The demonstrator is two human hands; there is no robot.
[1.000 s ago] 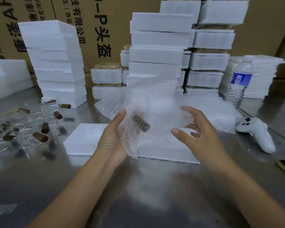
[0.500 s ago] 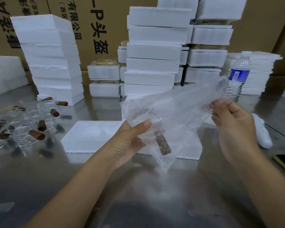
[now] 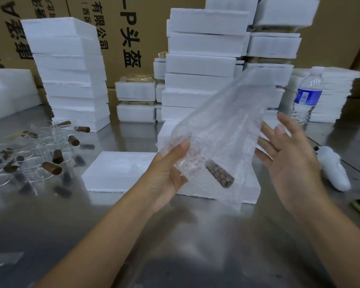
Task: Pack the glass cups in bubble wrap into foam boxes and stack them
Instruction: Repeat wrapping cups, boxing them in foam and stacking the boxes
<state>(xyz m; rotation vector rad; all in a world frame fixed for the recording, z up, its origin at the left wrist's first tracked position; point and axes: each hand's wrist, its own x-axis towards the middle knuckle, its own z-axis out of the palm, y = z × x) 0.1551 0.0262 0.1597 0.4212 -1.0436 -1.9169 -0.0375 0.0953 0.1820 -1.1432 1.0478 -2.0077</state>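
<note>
Opening since the earlier frame, our right hand [image 3: 289,161] is no longer pinching the far corner of the bubble wrap [image 3: 227,113]. Its fingers are spreading wide and straight just beside the sheet's right edge, and we cannot tell whether they are touching it. Our left hand [image 3: 166,173] is gripping the wrapped glass cup [image 3: 193,161] above the steel table [image 3: 175,235], thumb on top. The cup's body is blurring behind the bubbles, with only its brown handle [image 3: 219,173] showing clearly, pointing down and right. Behind it a foam box [image 3: 116,171] is lying flat, partly hidden. Bare glass cups [image 3: 35,154] are lying at left, hard to count. At right a white controller [image 3: 333,171] is resting. Farther back, a water bottle [image 3: 308,96] with an unreadable blue label is standing beside foam box stacks [image 3: 204,59], whose tops are being cut off. Cartons [image 3: 131,44] behind are showing "头盔".
</note>
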